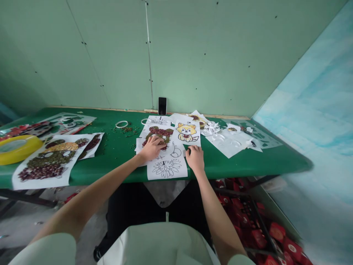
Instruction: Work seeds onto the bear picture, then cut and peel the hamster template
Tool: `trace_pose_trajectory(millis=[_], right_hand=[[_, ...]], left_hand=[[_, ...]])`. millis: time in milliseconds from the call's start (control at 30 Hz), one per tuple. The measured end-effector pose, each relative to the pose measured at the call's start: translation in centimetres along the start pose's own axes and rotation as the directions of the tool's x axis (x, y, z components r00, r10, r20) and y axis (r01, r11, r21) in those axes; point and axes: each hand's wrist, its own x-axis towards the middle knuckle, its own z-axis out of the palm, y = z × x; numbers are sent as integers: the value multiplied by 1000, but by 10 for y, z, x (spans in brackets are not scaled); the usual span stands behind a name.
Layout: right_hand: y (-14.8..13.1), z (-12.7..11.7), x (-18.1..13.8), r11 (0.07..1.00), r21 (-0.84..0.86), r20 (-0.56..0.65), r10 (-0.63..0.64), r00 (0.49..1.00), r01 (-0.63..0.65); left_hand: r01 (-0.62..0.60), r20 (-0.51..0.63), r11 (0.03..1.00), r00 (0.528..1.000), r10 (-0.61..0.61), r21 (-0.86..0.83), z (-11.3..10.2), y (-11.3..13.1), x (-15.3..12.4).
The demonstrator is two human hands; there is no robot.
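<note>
My left hand [152,148] lies over a sheet with a bean-and-seed animal picture [157,133], its fingers stretched loosely across the dark red and green pieces. Whether a small piece sits under the fingertips is hidden. My right hand [195,157] rests on the green table at the lower edge of a yellow fox drawing [188,133]. Its fingers are bent, the thumb stands apart from them, and nothing shows in its grasp. Between the hands and nearer to me is a line drawing of a many-petalled flower [167,168], on paper partly under the bean picture.
A phone [162,106] leans against the wall. At left are a yellow tape roll [20,149] and another bean picture [49,162]. White rings [121,124] and scattered seeds [128,129] lie behind my left hand. White strips [211,127] and papers [228,144] cover the right side.
</note>
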Motion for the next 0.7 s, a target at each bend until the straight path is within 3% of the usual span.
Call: trace_pose_trajectory(millis=[700], right_hand=[[0, 1, 0, 1000, -25, -20, -7, 1000, 7]], left_hand=[[-45, -18, 999, 999, 46, 16, 4, 1, 1]])
